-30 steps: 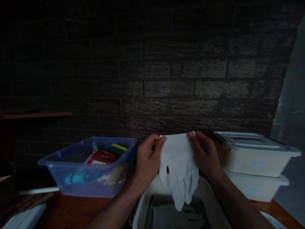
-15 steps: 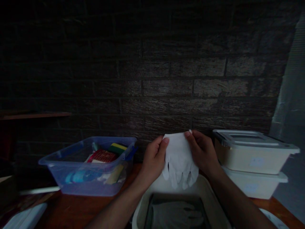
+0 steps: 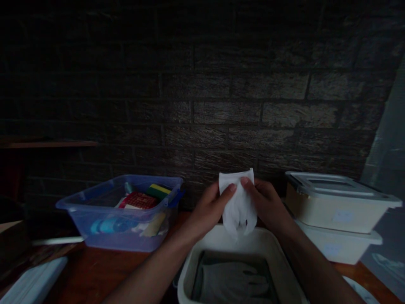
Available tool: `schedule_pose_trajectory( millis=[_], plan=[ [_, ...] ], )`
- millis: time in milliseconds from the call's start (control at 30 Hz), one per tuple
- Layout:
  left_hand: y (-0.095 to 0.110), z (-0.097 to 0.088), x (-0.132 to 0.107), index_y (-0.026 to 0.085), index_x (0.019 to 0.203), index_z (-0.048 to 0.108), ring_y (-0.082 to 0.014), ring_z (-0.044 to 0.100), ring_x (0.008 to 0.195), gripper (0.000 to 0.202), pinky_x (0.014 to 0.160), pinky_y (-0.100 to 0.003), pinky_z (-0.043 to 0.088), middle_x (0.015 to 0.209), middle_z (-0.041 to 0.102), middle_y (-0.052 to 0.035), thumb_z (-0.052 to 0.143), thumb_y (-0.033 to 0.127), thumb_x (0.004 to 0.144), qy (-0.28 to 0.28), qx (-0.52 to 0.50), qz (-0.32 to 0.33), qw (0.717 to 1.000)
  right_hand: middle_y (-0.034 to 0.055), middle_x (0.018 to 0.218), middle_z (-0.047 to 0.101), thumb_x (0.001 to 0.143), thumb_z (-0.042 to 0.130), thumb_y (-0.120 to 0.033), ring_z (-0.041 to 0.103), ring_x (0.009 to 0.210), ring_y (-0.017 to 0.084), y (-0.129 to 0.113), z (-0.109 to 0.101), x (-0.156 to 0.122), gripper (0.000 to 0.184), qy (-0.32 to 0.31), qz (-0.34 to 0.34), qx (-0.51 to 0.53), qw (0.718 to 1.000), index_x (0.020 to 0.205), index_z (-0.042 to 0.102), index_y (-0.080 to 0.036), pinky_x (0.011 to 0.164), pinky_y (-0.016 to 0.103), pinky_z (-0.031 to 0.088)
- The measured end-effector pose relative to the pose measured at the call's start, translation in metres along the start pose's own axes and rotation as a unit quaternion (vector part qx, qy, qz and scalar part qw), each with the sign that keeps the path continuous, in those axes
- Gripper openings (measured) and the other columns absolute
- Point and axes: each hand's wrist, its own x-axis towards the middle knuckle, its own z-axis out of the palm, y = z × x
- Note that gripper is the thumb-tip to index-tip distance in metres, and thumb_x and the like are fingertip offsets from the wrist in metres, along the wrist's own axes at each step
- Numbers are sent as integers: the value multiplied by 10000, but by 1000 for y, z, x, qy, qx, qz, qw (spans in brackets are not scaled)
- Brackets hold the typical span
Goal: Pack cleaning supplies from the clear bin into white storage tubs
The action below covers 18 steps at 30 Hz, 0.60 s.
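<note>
A white cloth glove (image 3: 238, 209) hangs between my two hands, cuff up and fingers pointing down. My left hand (image 3: 213, 202) pinches its left side just below the cuff, the thumb lying across the front. On the opposite side my right hand (image 3: 262, 198) grips it the same way, thumb on the fabric. Whether a second glove lies behind it I cannot tell. Beneath the hands stands a cream open bin (image 3: 186, 270). Another pale glove (image 3: 232, 280) lies flat inside it on something dark.
To the left a translucent blue bin (image 3: 117, 236) holds a red packet (image 3: 139, 200) and a yellow-green sponge (image 3: 160, 191). Two stacked, cream boxes (image 3: 338, 215) stand at right. A white flat object (image 3: 34, 280) lies at front left. Behind rises a dark brick wall (image 3: 209, 109).
Both hands have slid down from the cuff's corners and come closer together. The glove now looks narrower and bunched, its cuff standing above my thumbs. The view has shifted slightly.
</note>
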Motion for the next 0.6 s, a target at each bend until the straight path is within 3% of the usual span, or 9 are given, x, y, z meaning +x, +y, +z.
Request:
schedule_pose_trajectory(
  millis=[100, 300, 467, 600],
  plan=[
    [-1, 5, -2, 154, 1099, 735, -183, 674, 788, 397, 704, -266, 522, 934, 758, -66, 735, 481, 873, -53, -40, -44, 997, 11, 675, 619, 924, 634, -599, 500, 563, 115, 3, -3, 2, 456, 42, -36, -50, 997, 816, 654, -157, 472, 202, 361],
    [0, 12, -8, 140, 1023, 709, -188, 684, 806, 382, 706, -271, 534, 901, 734, -60, 776, 465, 835, -74, -75, -82, 991, 21, 679, 597, 957, 579, -591, 472, 591, 127, -2, -5, 1, 476, 81, -79, -135, 984, 785, 647, -153, 479, 214, 349],
    [-9, 2, -2, 133, 834, 680, -143, 586, 573, 414, 522, -223, 426, 693, 660, -30, 681, 544, 887, -32, -9, -64, 997, 43, 715, 658, 941, 601, -593, 514, 600, 146, -6, -11, 1, 464, 108, -71, -168, 977, 819, 689, -154, 480, 224, 374],
    [-14, -6, 5, 151, 841, 674, -162, 610, 636, 402, 567, -229, 447, 717, 669, -33, 669, 549, 897, -7, -3, -13, 1000, 51, 721, 685, 903, 652, -608, 552, 585, 155, -8, -13, 2, 461, 101, -32, -110, 988, 856, 715, -153, 476, 234, 404]
  ],
)
